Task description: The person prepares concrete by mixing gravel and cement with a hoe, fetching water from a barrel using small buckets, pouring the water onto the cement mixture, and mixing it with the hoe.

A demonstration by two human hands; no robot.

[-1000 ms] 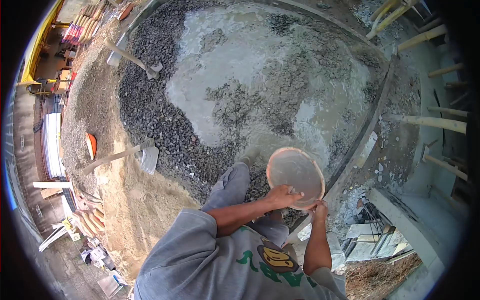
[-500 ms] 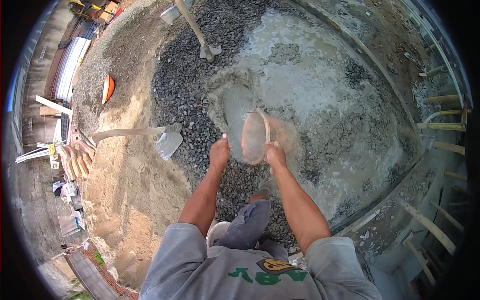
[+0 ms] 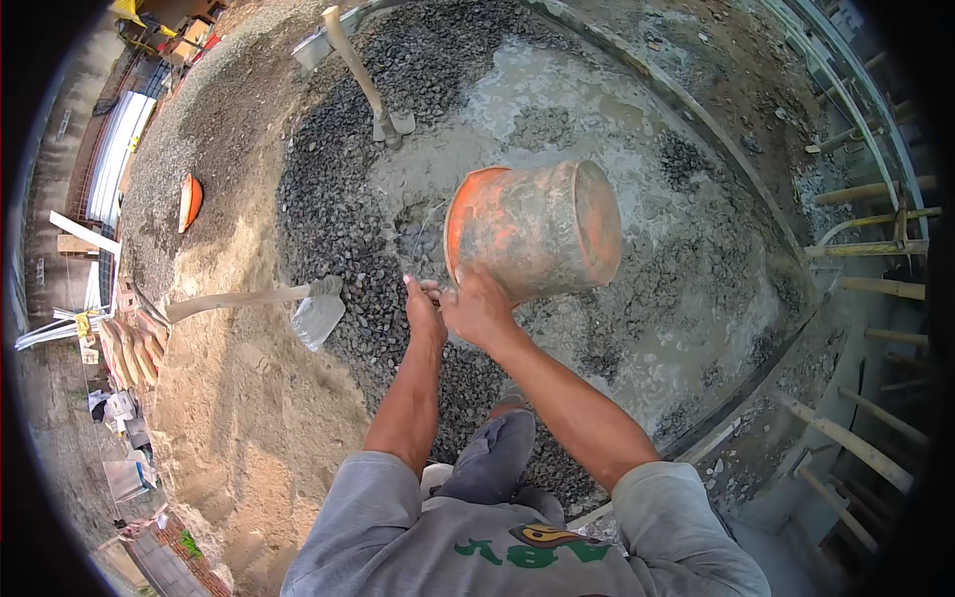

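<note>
Bucket (image 3: 537, 229) sideways beyond our right grip (image 3: 479, 310), rim (image 3: 454, 234) grasped, likely for draining; left grip (image 3: 426, 316) alongside, can't tell its hold

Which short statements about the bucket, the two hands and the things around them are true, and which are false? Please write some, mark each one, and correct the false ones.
1. The bucket is tipped, its mouth toward the picture's left. True.
2. The left hand is close to the right hand. True.
3. The right hand is well away from the bucket. False: it is at the rim.
4. The gravel is bright white. False: it is dark grey.
5. A wooden-handled tool shows left of the bucket. True.
6. The sleeves are red. False: they are grey.
</note>
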